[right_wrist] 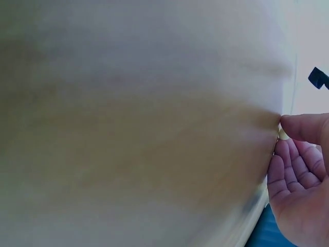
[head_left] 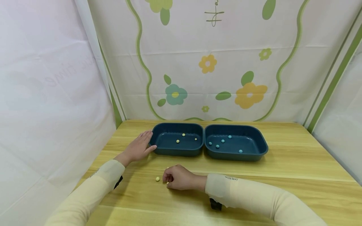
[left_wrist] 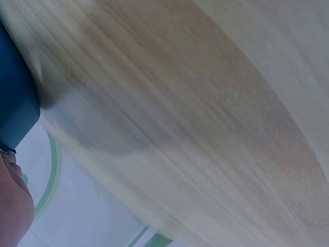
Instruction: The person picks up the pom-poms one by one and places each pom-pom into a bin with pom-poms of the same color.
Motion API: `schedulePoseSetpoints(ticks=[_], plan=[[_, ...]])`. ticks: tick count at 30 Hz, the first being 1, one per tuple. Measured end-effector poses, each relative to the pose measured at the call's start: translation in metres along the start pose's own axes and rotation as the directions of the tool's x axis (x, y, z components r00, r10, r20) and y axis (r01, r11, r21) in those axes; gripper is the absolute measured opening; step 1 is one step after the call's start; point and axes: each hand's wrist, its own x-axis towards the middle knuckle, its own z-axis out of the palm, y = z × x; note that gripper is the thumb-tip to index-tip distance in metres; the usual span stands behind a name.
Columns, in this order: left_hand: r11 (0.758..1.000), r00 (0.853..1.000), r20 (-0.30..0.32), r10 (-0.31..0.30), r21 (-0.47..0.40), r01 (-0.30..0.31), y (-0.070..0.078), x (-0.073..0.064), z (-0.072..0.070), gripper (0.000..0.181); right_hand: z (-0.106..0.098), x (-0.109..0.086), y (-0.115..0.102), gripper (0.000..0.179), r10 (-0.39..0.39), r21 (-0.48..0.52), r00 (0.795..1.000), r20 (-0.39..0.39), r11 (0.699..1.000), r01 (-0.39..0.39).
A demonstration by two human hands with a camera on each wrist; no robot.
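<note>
My left hand [head_left: 139,147] rests with straight fingers against the left end of the left dark blue tray [head_left: 178,152]. Its fingertips are at the rim, with the thumb toward the front corner. In front of the trays, low at the table, my right hand [head_left: 181,177] pinches a small yellow ball [right_wrist: 283,135] between thumb and fingers, the other fingers curled. Just left of it on the wood lies another yellow ball [head_left: 157,179]. A further bit of yellow peeks out behind the knuckles, mostly hidden. Inside the left tray are yellow balls [head_left: 178,141].
The right dark blue tray [head_left: 236,157] stands end to end with the left one and holds several blue balls [head_left: 222,141]. Both sit toward the back of the wooden table [head_left: 297,163]. A flower-printed white cloth [head_left: 186,69] hangs behind, with more cloth at the sides.
</note>
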Motion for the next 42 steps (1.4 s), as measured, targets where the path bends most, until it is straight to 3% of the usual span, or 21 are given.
schedulePoseSetpoints(ticks=[16, 26, 35, 42], plan=[[1.0, 1.0, 0.004, 0.005, 0.004, -0.005, -0.004, 0.001, 0.002, 0.079, -0.016, 0.0, -0.003, 0.012, 0.089, 0.192, 0.996, -0.026, 0.978, -0.082], [1.0, 1.0, 0.016, -0.005, 0.012, 0.004, -0.002, 0.002, 0.001, 0.078, -0.037, 0.006, -0.006, 0.01, 0.056, 0.159, 0.99, -0.132, 0.987, -0.035], [1.0, 1.0, 0.017, -0.006, 0.019, 0.006, -0.001, 0.002, 0.001, 0.078, -0.06, 0.013, -0.006, 0.012, 0.063, 0.15, 0.968, -0.245, 0.988, -0.027], [1.0, 1.0, 0.022, -0.002, 0.01, 0.002, 0.0, 0.002, -0.001, 0.077, -0.08, 0.024, 0.001, 0.009, 0.128, 0.189, 0.921, -0.368, 0.98, -0.061]])
